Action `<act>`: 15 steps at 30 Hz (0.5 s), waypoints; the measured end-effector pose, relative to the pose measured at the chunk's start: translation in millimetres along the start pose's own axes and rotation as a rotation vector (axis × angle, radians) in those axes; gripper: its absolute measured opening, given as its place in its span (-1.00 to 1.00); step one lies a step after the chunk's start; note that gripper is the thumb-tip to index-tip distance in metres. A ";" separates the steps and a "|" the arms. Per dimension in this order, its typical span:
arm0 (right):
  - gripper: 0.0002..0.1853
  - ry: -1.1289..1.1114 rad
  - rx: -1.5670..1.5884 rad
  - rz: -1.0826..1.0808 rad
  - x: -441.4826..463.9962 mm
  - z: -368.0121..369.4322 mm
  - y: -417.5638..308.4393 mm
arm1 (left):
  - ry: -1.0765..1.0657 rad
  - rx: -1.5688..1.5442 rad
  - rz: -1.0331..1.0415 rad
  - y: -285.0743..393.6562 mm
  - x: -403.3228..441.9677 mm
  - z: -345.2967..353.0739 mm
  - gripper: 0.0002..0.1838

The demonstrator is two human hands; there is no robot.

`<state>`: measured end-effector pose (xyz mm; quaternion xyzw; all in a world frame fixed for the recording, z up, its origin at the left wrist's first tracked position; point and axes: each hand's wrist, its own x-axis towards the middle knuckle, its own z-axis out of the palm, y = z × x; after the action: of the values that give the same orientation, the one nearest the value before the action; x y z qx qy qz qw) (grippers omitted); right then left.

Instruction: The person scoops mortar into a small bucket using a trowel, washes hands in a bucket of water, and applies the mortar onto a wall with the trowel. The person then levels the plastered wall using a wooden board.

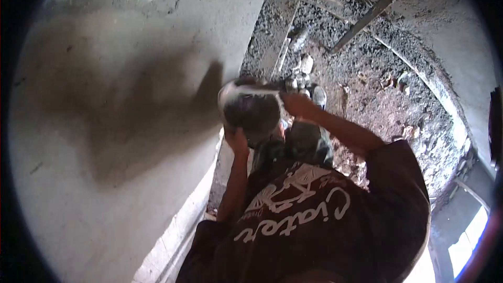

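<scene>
My left hand is closed on the near rim of a round bowl with a dark inside, held up in front of my body by the wall. My right hand grips a trowel, whose pale flat blade lies across the upper part of the bowl. Motion blurs the blade, and I cannot tell whether it touches the bowl's contents. What the bowl holds is too dark to make out clearly.
A grey plastered wall with a damp patch near its top rises at the left. Rough ground with rubble and scraps lies below. A wooden pole leans at the upper right, and a curved edge runs down the right side.
</scene>
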<state>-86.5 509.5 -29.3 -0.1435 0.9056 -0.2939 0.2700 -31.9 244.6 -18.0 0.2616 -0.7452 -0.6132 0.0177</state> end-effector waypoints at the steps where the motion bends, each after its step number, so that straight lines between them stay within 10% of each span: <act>1: -0.72 0.072 0.111 0.011 -13.4 -25.9 6.1 | -0.062 -0.018 0.038 21.6 -5.5 20.8 -0.47; 7: -0.74 0.064 -0.246 0.007 3.6 -90.8 49.3 | -0.106 0.145 0.368 107.0 -36.3 130.8 -0.64; 15: -0.73 -0.298 0.797 0.158 -97.2 -187.4 65.8 | -0.317 -0.126 0.336 178.1 -73.2 198.0 -0.64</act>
<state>-121.6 687.1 97.6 0.0008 0.6807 -0.5751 0.4538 -103.0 473.6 118.9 0.0327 -0.7319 -0.6803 0.0184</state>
